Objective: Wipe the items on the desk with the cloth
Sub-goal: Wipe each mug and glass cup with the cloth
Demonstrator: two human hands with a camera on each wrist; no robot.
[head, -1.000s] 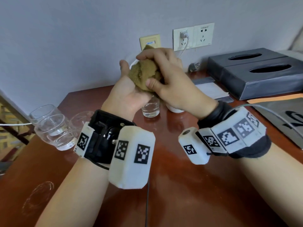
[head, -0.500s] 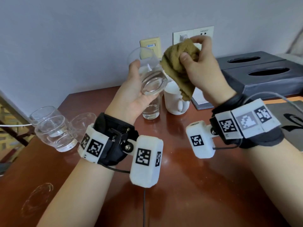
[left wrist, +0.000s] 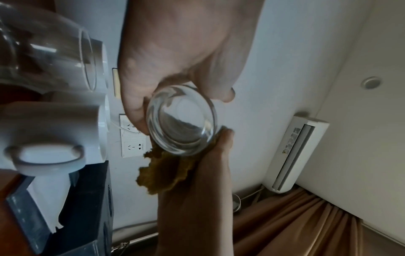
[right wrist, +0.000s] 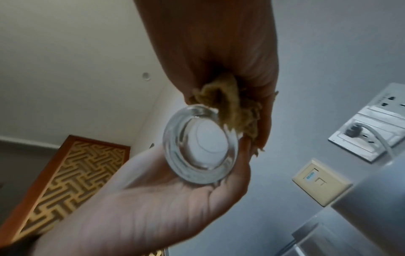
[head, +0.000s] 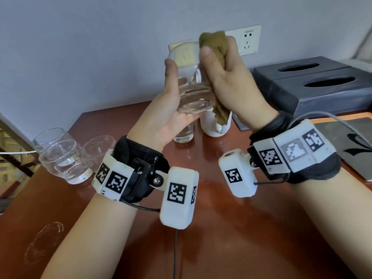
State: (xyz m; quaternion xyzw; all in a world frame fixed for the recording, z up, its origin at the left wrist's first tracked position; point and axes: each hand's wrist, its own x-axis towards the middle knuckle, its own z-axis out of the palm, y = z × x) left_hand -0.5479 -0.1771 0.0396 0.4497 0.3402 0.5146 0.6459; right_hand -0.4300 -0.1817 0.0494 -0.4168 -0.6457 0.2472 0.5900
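**Cloth back against the raised glass**

Half a second ago the right hand (head: 231,81) held the cloth (head: 216,49) clear of the glass (head: 193,85), off to its right; now the cloth is pressed against the glass wall again, and both hands sit a little higher before the wall. A second ago the cloth covered the glass completely.

The left hand (head: 169,111) grips the glass from the left, thumb up along its side and fingers curled round the far wall, the thick base turned toward the wearer. The left wrist view shows the base (left wrist: 181,121) as a clear ring with the fingers wrapped over it. The right hand is closed on the olive-brown cloth, thumb on top, bunching it against the glass's right side near the rim; a loose tail hangs below the palm. In the right wrist view the cloth (right wrist: 232,109) touches the edge of the base (right wrist: 201,149).

Both hands are held well above the reddish-brown surface (head: 221,228). On the surface, behind the hands, stand a small glass (head: 184,135) and a white mug (head: 213,125), just beside each other. At the left edge sit two more tumblers (head: 62,158), one lying tilted beside them. A dark tissue box (head: 322,85) stands at the right against the wall.
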